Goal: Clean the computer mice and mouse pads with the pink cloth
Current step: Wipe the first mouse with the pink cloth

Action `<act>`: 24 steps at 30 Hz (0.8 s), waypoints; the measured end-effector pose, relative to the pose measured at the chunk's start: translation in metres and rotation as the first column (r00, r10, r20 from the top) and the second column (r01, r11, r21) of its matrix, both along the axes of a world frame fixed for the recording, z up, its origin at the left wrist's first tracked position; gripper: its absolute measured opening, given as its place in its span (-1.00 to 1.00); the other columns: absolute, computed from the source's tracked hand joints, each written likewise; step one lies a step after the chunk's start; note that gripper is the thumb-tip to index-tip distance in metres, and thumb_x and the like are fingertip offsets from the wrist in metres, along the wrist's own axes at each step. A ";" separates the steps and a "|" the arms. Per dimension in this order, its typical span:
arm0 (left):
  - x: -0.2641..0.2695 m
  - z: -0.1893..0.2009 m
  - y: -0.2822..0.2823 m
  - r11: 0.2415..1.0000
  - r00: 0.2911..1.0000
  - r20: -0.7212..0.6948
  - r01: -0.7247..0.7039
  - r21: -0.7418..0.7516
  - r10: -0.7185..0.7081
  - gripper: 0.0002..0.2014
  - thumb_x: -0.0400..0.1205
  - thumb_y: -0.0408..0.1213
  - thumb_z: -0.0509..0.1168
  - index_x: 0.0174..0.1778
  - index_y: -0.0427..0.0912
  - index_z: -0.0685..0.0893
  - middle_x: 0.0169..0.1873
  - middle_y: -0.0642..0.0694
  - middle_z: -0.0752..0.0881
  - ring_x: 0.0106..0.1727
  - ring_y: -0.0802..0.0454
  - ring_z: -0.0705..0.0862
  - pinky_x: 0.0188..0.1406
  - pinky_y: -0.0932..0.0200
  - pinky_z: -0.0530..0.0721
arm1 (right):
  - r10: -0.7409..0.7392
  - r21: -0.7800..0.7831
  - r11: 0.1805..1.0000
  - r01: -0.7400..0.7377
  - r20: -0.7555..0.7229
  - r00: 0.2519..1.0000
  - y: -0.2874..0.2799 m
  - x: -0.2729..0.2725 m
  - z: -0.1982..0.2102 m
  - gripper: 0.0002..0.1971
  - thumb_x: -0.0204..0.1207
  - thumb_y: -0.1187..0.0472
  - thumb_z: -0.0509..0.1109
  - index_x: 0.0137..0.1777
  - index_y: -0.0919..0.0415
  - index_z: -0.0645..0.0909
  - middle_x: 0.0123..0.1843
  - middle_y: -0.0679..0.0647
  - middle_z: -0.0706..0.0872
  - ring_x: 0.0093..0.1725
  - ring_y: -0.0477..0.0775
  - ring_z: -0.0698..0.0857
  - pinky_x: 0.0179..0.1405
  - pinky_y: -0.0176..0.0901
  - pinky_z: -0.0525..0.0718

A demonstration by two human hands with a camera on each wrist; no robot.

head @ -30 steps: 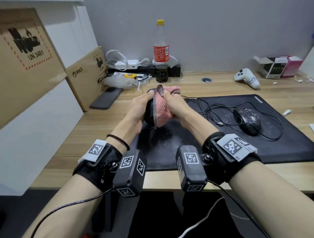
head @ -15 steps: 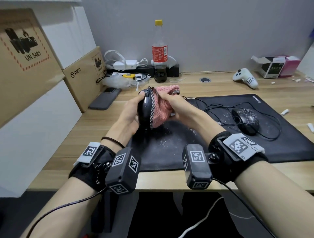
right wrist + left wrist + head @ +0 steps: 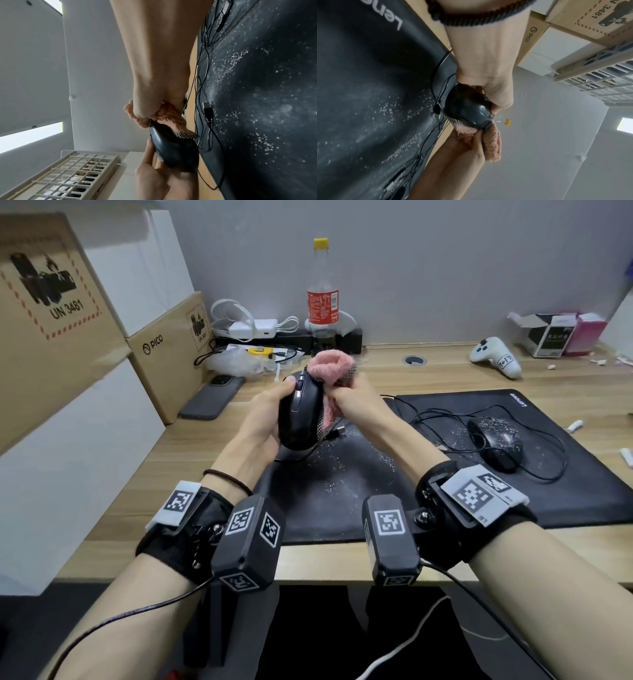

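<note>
A wooden desk (image 3: pixel 428 371) ran along a grey wall, with a black mouse pad (image 3: pixel 565 491) lying on it, speckled with white crumbs.

Above the pad's near-left part, the left hand (image 3: pixel 260 426) curled round a black mouse (image 3: pixel 301 416), which was lifted and turned on edge, scroll wheel facing the camera. Most of its fingers were hidden behind the mouse body. At 3 o'clock of it, touching, the right hand (image 3: pixel 356 409) clutched the bunched pink cloth (image 3: pixel 330 369) against the mouse's far side; how much of that side the cloth covered could not be made out. In the right wrist view the cloth (image 3: pixel 164 117) wrapped the mouse's nose (image 3: pixel 173 148), the fingertips buried in its folds.

A second mouse (image 3: pixel 495 440), dusted white, sat on the pad at 3 o'clock of the hands, ringed by tangled cable. At 12 o'clock stood a cola bottle (image 3: pixel 322 299); at 10 o'clock, cardboard boxes (image 3: pixel 168 350), partly cut off by the frame edge.
</note>
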State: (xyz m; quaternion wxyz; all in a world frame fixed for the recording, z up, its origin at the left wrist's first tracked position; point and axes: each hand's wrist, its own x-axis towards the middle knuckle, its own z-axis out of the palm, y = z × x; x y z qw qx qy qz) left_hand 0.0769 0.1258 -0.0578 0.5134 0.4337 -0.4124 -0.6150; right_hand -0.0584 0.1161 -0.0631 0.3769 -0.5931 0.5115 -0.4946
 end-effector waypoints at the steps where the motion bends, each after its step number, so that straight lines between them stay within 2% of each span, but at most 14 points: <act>1: -0.002 0.000 0.000 1.000 1.000 -0.015 -0.022 0.013 0.022 -0.80 0.71 -0.22 0.21 0.12 -0.22 0.66 0.02 -0.19 0.76 -0.06 -0.03 0.72 0.22 0.03 0.66 | -0.021 -0.017 1.000 0.020 -0.043 0.999 0.002 0.000 0.000 -0.81 0.53 0.40 0.24 0.00 0.30 0.68 0.06 0.33 0.77 0.09 0.24 0.73 0.23 0.26 0.66; 3: -0.004 0.001 -0.002 0.998 0.997 -0.037 -0.059 0.036 0.061 -0.78 0.71 -0.22 0.21 0.18 -0.23 0.64 0.08 -0.22 0.74 -0.03 -0.05 0.70 0.21 0.02 0.66 | -0.056 -0.046 0.998 0.051 -0.108 0.993 0.004 -0.002 -0.002 -0.81 0.52 0.42 0.25 0.01 0.43 0.68 -0.07 0.26 0.77 -0.07 0.11 0.67 0.08 0.09 0.66; 5: -0.006 0.001 -0.004 0.995 0.995 -0.063 -0.080 0.063 0.084 -0.80 0.71 -0.20 0.20 0.06 -0.21 0.67 -0.10 -0.14 0.77 -0.16 0.01 0.71 0.00 0.12 0.72 | -0.080 -0.069 0.995 0.071 -0.145 0.986 0.009 -0.002 -0.005 -0.84 0.54 0.38 0.28 -0.04 0.44 0.68 -0.15 0.22 0.75 -0.13 0.07 0.63 -0.03 0.03 0.64; 7: -0.008 0.000 -0.006 0.991 0.991 -0.091 -0.094 0.099 0.103 -0.79 0.72 -0.18 0.17 -0.06 -0.19 0.67 -0.28 -0.09 0.79 -0.22 0.01 0.73 -0.07 0.11 0.73 | -0.101 -0.079 0.993 0.089 -0.158 0.982 0.012 -0.002 -0.006 -0.86 0.54 0.36 0.31 -0.12 0.43 0.67 -0.24 0.18 0.73 -0.17 0.09 0.64 -0.05 0.08 0.66; 11: -0.012 0.001 -0.003 0.987 0.989 -0.118 -0.076 0.143 0.093 -0.77 0.70 -0.14 0.20 0.00 -0.20 0.68 -0.14 -0.16 0.79 -0.02 -0.14 0.74 0.26 -0.23 0.64 | -0.079 -0.056 0.996 0.070 -0.177 0.981 0.012 -0.004 -0.002 -0.82 0.49 0.42 0.27 -0.32 0.33 0.61 -0.46 0.09 0.66 -0.33 0.06 0.64 -0.19 -0.03 0.59; 13: -0.011 0.004 -0.003 0.986 0.988 -0.126 -0.070 0.149 0.089 -0.76 0.71 -0.15 0.19 -0.09 -0.20 0.67 -0.25 -0.14 0.79 -0.12 -0.11 0.74 0.23 -0.16 0.66 | -0.104 -0.038 0.994 0.100 -0.105 0.989 0.009 -0.005 0.000 -0.85 0.45 0.44 0.26 -0.21 0.35 0.68 -0.33 0.16 0.75 -0.23 0.12 0.72 -0.11 0.03 0.67; 15: -0.008 0.008 -0.004 0.986 0.987 -0.130 -0.078 0.147 0.098 -0.74 0.71 -0.14 0.18 -0.14 -0.20 0.67 -0.39 -0.10 0.79 -0.30 -0.02 0.76 0.00 0.05 0.75 | -0.192 0.014 0.981 0.192 0.035 0.981 0.004 -0.007 0.000 -0.76 0.39 0.41 0.25 -0.04 0.32 0.71 -0.12 0.24 0.81 -0.02 0.28 0.77 0.04 0.20 0.75; 17: -0.007 0.012 -0.003 0.987 0.986 -0.139 -0.076 0.144 0.096 -0.73 0.72 -0.14 0.17 -0.17 -0.20 0.65 -0.45 -0.07 0.76 -0.45 0.06 0.74 -0.28 0.25 0.77 | -0.264 0.054 0.964 0.259 0.125 0.957 0.002 -0.010 0.000 -0.69 0.32 0.31 0.22 0.01 0.28 0.70 -0.06 0.25 0.81 0.02 0.29 0.77 0.05 0.28 0.75; 19: -0.006 0.012 -0.003 0.988 0.984 -0.145 -0.082 0.134 0.101 -0.71 0.75 -0.17 0.13 -0.26 -0.19 0.57 -0.65 -0.01 0.65 -0.70 0.19 0.60 -0.68 0.44 0.57 | -0.192 0.013 0.981 0.192 0.105 0.976 0.003 -0.008 0.001 -0.73 0.36 0.33 0.24 0.00 0.25 0.69 -0.12 0.20 0.80 -0.11 0.16 0.77 -0.06 0.16 0.77; 20: -0.007 0.013 -0.002 0.989 0.983 -0.158 -0.072 0.129 0.092 -0.70 0.75 -0.16 0.12 -0.26 -0.18 0.55 -0.65 -0.01 0.65 -0.70 0.21 0.59 -0.69 0.46 0.56 | -0.121 -0.024 0.992 0.122 0.056 0.991 0.005 -0.004 0.001 -0.78 0.42 0.39 0.25 -0.03 0.27 0.69 -0.20 0.17 0.78 -0.20 0.07 0.73 -0.13 0.04 0.74; 21: -0.008 0.013 -0.002 0.990 0.980 -0.181 -0.059 0.124 0.081 -0.72 0.75 -0.14 0.12 -0.19 -0.19 0.59 -0.53 -0.06 0.72 -0.55 0.17 0.70 -0.46 0.37 0.71 | -0.075 -0.046 0.996 0.075 0.001 0.997 0.010 0.001 0.003 -0.78 0.45 0.45 0.24 -0.06 0.28 0.70 -0.26 0.13 0.76 -0.24 0.01 0.69 -0.15 -0.03 0.71; 22: -0.010 0.014 -0.001 0.992 0.977 -0.199 -0.052 0.119 0.075 -0.73 0.74 -0.11 0.13 -0.09 -0.18 0.64 -0.30 -0.12 0.79 -0.27 0.07 0.79 -0.07 0.12 0.79 | -0.059 -0.063 0.996 0.056 -0.042 0.997 0.011 0.004 0.001 -0.76 0.45 0.48 0.23 -0.06 0.31 0.71 -0.26 0.12 0.76 -0.22 0.02 0.69 -0.11 -0.04 0.71; 23: -0.010 0.014 -0.001 0.991 0.972 -0.218 -0.060 0.116 0.085 -0.73 0.73 -0.09 0.13 0.00 -0.17 0.66 -0.12 -0.15 0.78 -0.06 -0.02 0.78 0.16 -0.07 0.72 | -0.058 -0.061 0.997 0.054 -0.069 0.996 0.012 0.005 0.001 -0.75 0.43 0.49 0.22 -0.06 0.35 0.71 -0.22 0.15 0.77 -0.17 0.09 0.72 -0.03 0.01 0.75; 24: -0.009 0.014 -0.002 0.990 0.968 -0.223 -0.087 0.115 0.111 -0.72 0.74 -0.09 0.12 0.04 -0.17 0.66 -0.06 -0.15 0.76 -0.02 -0.05 0.75 0.16 -0.09 0.70 | -0.043 -0.067 0.997 0.037 -0.088 0.995 0.011 0.005 -0.001 -0.76 0.41 0.48 0.22 -0.07 0.37 0.71 -0.20 0.20 0.79 -0.11 0.19 0.75 0.04 0.12 0.77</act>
